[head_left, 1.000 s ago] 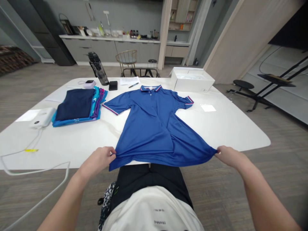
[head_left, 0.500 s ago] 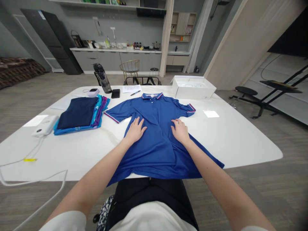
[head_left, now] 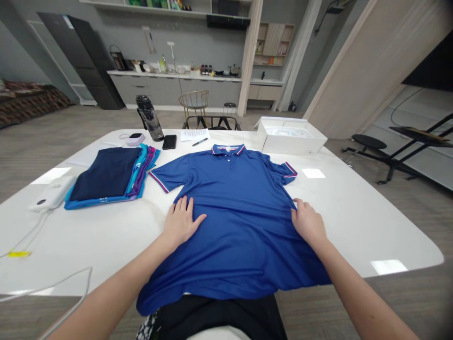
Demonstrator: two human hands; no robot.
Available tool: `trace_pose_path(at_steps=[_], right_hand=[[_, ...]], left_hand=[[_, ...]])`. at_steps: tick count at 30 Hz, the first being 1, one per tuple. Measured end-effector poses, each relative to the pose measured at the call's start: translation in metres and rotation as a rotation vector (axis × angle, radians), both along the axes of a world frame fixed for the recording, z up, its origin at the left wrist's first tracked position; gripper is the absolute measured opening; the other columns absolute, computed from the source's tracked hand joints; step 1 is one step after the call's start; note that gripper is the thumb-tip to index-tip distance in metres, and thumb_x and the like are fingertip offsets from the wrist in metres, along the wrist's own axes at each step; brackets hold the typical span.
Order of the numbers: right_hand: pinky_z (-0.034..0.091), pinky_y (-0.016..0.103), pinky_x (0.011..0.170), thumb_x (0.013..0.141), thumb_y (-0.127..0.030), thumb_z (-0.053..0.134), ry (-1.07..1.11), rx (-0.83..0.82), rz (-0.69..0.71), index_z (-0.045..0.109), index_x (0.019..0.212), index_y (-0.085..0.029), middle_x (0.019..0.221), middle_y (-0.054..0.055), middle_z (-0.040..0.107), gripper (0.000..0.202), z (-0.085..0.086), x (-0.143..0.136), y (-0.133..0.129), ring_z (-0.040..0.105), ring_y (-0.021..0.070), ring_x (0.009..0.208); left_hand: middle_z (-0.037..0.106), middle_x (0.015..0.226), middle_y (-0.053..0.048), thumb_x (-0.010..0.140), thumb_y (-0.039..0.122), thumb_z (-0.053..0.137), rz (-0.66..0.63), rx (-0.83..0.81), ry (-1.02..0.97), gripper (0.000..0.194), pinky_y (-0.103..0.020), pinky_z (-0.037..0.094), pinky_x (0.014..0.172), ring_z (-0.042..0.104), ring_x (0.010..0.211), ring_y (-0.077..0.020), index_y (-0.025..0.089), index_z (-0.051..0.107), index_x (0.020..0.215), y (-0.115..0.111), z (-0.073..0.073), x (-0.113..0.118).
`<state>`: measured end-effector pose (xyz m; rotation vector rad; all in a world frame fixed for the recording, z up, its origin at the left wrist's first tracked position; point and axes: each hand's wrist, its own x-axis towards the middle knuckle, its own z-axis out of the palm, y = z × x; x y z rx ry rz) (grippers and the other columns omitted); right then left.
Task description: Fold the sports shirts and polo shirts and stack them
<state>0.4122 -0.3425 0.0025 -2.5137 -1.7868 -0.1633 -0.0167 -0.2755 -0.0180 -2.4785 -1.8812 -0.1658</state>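
Observation:
A blue polo shirt lies front side up on the white table, its striped collar at the far end and its hem over the near edge. My left hand rests flat on the shirt's left side, fingers spread. At the right side edge, my right hand has its fingertips pinched on the shirt's fabric. Soft folds run across the shirt's middle and lower part. To the left sits a stack of folded clothes, dark navy on top, with blue and purple layers showing.
Along the far side are a dark bottle, a black phone, a pen, a paper and a white box. A white power bank with cables lies at the left.
Both hands have moved outward and nearer to the body. The shirt's body is spread wider and flatter, and the deep folds at its middle have eased. The view has shifted slightly.

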Motion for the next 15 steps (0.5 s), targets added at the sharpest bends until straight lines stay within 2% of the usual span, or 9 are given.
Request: trace_pose_path(at_steps=[3, 7, 11, 13, 15], right_hand=[[0.049, 0.047, 0.09, 0.1, -0.031, 0.039, 0.022, 0.148, 0.14, 0.056, 0.129, -0.017, 0.121, 0.018, 0.062, 0.036, 0.004, -0.014, 0.025, 0.06, 0.0337, 0.111], [0.045, 0.044, 0.104, 0.099, -0.034, 0.045, 0.24, 0.267, 0.396, 0.059, 0.126, -0.018, 0.129, 0.015, 0.06, 0.034, -0.002, -0.034, 0.088, 0.056, 0.0289, 0.12], [0.037, 0.046, 0.114, 0.098, -0.038, 0.049, 0.313, 0.244, 0.38, 0.059, 0.128, -0.014, 0.143, 0.017, 0.053, 0.04, -0.018, -0.042, 0.155, 0.047, 0.0281, 0.135], [0.033, 0.047, 0.117, 0.1, -0.04, 0.047, 0.315, 0.245, 0.342, 0.056, 0.133, -0.011, 0.149, 0.02, 0.048, 0.046, -0.024, -0.036, 0.18, 0.041, 0.0285, 0.14], [0.033, 0.048, 0.117, 0.102, -0.044, 0.04, 0.336, 0.265, 0.272, 0.051, 0.14, -0.01, 0.151, 0.021, 0.046, 0.052, -0.027, -0.022, 0.197, 0.04, 0.0291, 0.141]], left_hand=[[0.05, 0.149, -0.024, 0.096, 0.064, 0.038, -0.024, 0.069, -0.017, 0.074, -0.053, 0.032, 0.115, 0.046, 0.138, -0.038, 0.011, 0.051, 0.145, 0.015, 0.015, 0.016], [0.039, 0.158, -0.021, 0.099, 0.054, 0.041, -0.019, 0.136, -0.087, 0.066, -0.052, 0.025, 0.119, 0.036, 0.145, -0.0361, 0.012, 0.046, 0.149, 0.067, 0.024, 0.053], [0.027, 0.163, -0.022, 0.099, 0.056, 0.036, 0.079, 0.026, -0.135, 0.071, -0.062, 0.022, 0.118, 0.025, 0.15, -0.041, 0.012, 0.041, 0.153, 0.132, 0.02, 0.077], [0.022, 0.166, -0.02, 0.098, 0.061, 0.03, 0.167, -0.059, -0.172, 0.074, -0.07, 0.019, 0.116, 0.018, 0.152, -0.0438, 0.015, 0.037, 0.156, 0.163, 0.015, 0.071], [0.017, 0.167, -0.017, 0.097, 0.065, 0.023, 0.273, -0.149, -0.227, 0.077, -0.075, 0.018, 0.113, 0.015, 0.152, -0.0446, 0.02, 0.031, 0.159, 0.19, 0.009, 0.054]])
